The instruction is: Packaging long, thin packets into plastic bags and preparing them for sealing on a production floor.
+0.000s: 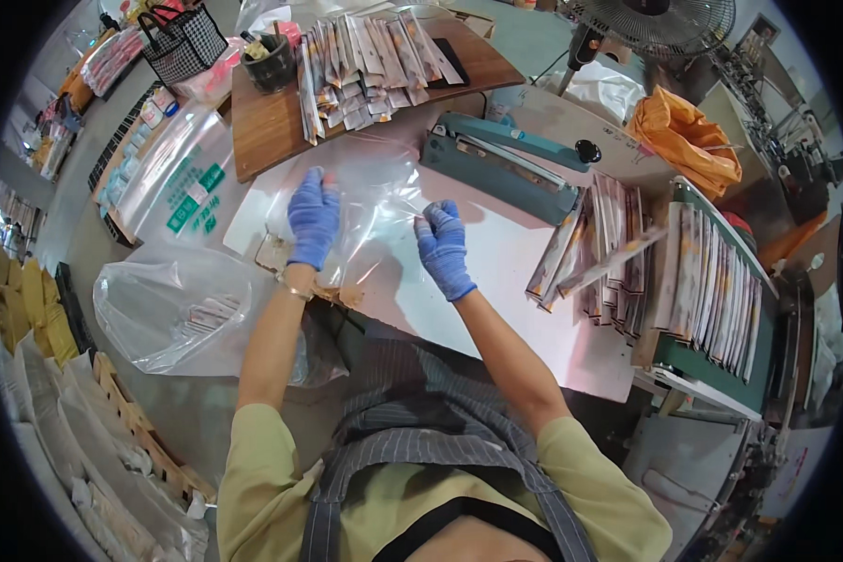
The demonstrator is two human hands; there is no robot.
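Note:
A clear plastic bag (377, 201) is stretched between my two hands above the white work table (534, 314). My left hand (313, 223), in a blue knit glove, is closed at the bag's left edge, its fingers pointing away from me. Gloved the same way, my right hand (445, 251) pinches the film at the right edge. Light glares on the film, so the bag's mouth is hard to make out. Just beyond my right hand stands a grey-green bench heat sealer (506, 164) with a hinged arm and black knob.
Slim printed packets (370, 66) are piled on a raised wooden board (267, 140) beside a dark cup (270, 66). More packets (609, 248) lie at right, near a green tray (679, 351) of upright ones. A large clear bag (173, 309) hangs at left. A fan (660, 23) stands behind.

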